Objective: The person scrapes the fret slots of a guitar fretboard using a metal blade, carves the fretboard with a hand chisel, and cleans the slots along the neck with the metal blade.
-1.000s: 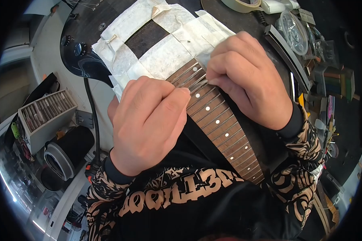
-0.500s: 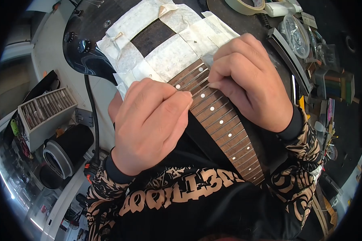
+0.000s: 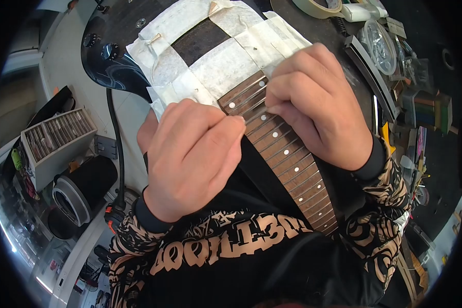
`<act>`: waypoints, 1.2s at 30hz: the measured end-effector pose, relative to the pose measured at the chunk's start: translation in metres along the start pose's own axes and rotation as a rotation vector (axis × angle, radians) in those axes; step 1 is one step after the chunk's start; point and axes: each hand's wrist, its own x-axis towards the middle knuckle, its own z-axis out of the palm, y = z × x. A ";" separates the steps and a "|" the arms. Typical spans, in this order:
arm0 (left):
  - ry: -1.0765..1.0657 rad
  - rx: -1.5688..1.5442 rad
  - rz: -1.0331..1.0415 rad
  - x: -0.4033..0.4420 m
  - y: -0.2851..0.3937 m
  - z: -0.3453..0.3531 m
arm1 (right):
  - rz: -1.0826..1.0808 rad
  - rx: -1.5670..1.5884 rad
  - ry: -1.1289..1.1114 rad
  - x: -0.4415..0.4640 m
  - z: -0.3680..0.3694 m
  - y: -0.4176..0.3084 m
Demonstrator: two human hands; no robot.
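Observation:
An electric guitar's wooden fretboard (image 3: 287,152), with metal frets and white dot inlays, runs diagonally under my hands. My left hand (image 3: 190,156) is closed, thumb and fingers pressed together at the fretboard's left edge. My right hand (image 3: 318,105) is curled in a pinch over the opposite edge, its fingertips against the frets. Whatever lies between the fingers of either hand is too small or hidden to make out. White masking tape (image 3: 223,66) covers much of the dark guitar body (image 3: 110,74) around a bare dark rectangle.
To the left stand a box of slotted pieces (image 3: 61,141) and a black cylindrical container (image 3: 87,187). A tape roll (image 3: 318,6), a long grey bar (image 3: 372,77) and a clear plastic tub (image 3: 381,46) lie at the upper right, near assorted small tools.
The guitar has shifted slightly up and to the right in view, while both hands stay almost in place with their fingers still closed.

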 end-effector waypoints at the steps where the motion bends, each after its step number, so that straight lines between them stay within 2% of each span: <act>1: 0.000 -0.014 0.005 0.001 0.001 0.000 | 0.002 -0.012 -0.020 -0.001 -0.002 -0.001; 7: 0.034 0.014 0.017 -0.001 -0.002 -0.003 | -0.010 -0.008 0.044 0.007 0.006 -0.002; 12: 0.019 -0.021 0.068 -0.002 -0.004 0.000 | -0.016 -0.026 -0.022 0.002 -0.003 -0.004; 26: 0.076 0.016 0.037 -0.011 -0.006 0.000 | -0.055 -0.023 -0.017 0.009 0.003 -0.004; 30: 0.016 -0.015 0.026 -0.008 -0.001 -0.006 | -0.058 -0.030 -0.058 0.006 -0.002 -0.008; 36: 0.037 -0.029 0.015 -0.012 0.000 -0.006 | -0.044 0.001 -0.048 0.004 -0.004 -0.006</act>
